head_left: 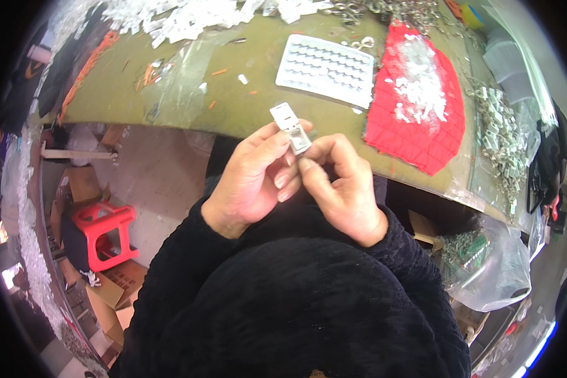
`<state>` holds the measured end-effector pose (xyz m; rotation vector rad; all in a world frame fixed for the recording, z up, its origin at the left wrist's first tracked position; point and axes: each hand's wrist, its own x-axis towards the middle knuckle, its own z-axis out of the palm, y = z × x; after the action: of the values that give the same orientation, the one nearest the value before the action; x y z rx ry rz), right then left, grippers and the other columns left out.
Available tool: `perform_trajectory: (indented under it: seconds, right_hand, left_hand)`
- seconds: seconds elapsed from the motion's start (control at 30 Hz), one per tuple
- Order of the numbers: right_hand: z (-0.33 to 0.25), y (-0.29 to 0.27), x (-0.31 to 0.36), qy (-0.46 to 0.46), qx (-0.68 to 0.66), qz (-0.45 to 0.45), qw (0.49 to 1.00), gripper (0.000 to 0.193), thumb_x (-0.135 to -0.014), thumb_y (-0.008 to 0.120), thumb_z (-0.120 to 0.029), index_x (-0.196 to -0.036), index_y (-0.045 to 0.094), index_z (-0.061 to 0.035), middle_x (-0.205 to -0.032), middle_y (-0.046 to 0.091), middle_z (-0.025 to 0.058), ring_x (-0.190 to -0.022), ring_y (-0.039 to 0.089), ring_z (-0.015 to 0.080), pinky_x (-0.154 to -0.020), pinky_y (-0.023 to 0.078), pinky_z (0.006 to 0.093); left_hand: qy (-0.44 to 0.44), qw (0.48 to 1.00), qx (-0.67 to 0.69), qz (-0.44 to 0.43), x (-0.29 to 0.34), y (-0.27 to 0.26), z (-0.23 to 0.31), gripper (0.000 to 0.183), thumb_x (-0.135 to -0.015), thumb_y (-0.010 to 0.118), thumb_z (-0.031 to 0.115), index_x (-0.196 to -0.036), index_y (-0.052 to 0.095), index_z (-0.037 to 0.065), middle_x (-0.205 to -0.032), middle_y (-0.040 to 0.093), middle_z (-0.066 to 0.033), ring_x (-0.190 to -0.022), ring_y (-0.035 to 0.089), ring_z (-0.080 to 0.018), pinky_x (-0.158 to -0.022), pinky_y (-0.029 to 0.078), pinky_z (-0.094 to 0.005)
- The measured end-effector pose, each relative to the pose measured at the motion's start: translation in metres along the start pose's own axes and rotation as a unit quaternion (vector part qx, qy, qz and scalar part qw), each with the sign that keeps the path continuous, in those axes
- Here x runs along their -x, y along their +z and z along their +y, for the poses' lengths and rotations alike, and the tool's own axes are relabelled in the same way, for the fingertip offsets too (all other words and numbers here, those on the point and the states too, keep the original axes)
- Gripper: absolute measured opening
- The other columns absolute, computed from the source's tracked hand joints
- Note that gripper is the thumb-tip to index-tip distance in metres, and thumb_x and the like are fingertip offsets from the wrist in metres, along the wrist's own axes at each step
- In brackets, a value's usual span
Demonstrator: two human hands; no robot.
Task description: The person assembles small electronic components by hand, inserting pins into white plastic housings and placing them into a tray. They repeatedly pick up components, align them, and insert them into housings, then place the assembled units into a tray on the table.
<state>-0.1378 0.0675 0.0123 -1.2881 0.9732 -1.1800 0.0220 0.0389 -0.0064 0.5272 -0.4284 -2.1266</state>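
Note:
Between the thumb and fingers of my left hand (249, 173) is a small white hinged plastic case (299, 140), its lid flipped up and away from me. My right hand (344, 186) is closed in a pinch at the case's near end, thumb against forefinger. Whatever may be between those fingertips is too small to make out. Both hands are just in front of the table's near edge. Beyond them on the table lies a white tray (324, 69) with rows of round hollows.
Right of the tray, a red quilted cloth (416, 138) carries small white pieces. White plastic parts (183, 22) are heaped along the back. Metal clasps and chains (501, 142) lie at the right edge, above a clear plastic bag (501, 277). A red stool (107, 233) stands at lower left.

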Motion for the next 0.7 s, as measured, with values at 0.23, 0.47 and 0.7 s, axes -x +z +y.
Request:
perform_trajectory:
  seconds: [0.23, 0.47, 0.7]
  right_hand:
    - [-0.009, -0.077, -0.044, -0.153, 0.397, 0.185, 0.886, 0.008, -0.092, 0.063, -0.002, -0.098, 0.064, 0.0019, -0.083, 0.063, 0.0065, -0.076, 0.059, 0.0130, -0.072, 0.049, 0.0266]
    - [0.007, -0.098, -0.083, -0.150, 0.516, 0.057, 0.842, 0.008, -0.085, 0.066, -0.001, -0.092, 0.064, 0.0005, -0.090, 0.064, 0.0159, -0.081, 0.064, 0.0300, -0.071, 0.050, 0.0346]
    - [0.001, -0.102, -0.086, -0.120, 0.483, 0.028, 0.867, 0.012, -0.083, 0.068, -0.002, -0.094, 0.064, 0.0015, -0.086, 0.065, 0.0154, -0.079, 0.065, 0.0266, -0.071, 0.051, 0.0329]
  left_hand:
    - [0.039, 0.999, 0.008, -0.030, -0.005, -0.013, 0.018, 0.032, -0.099, 0.056, 0.016, -0.124, 0.055, -0.004, -0.113, 0.065, -0.0184, -0.067, 0.064, -0.0145, -0.045, 0.052, -0.0275]
    - [-0.005, 0.994, 0.083, -0.075, -0.013, -0.013, 0.004, 0.034, -0.099, 0.053, 0.011, -0.128, 0.050, -0.004, -0.122, 0.060, -0.0278, -0.084, 0.072, -0.0272, -0.058, 0.063, -0.0356]
    - [-0.027, 1.000, -0.007, -0.015, -0.016, -0.007, 0.000, 0.039, -0.094, 0.060, 0.008, -0.130, 0.049, -0.003, -0.117, 0.063, -0.0252, -0.074, 0.067, -0.0218, -0.048, 0.057, -0.0292]
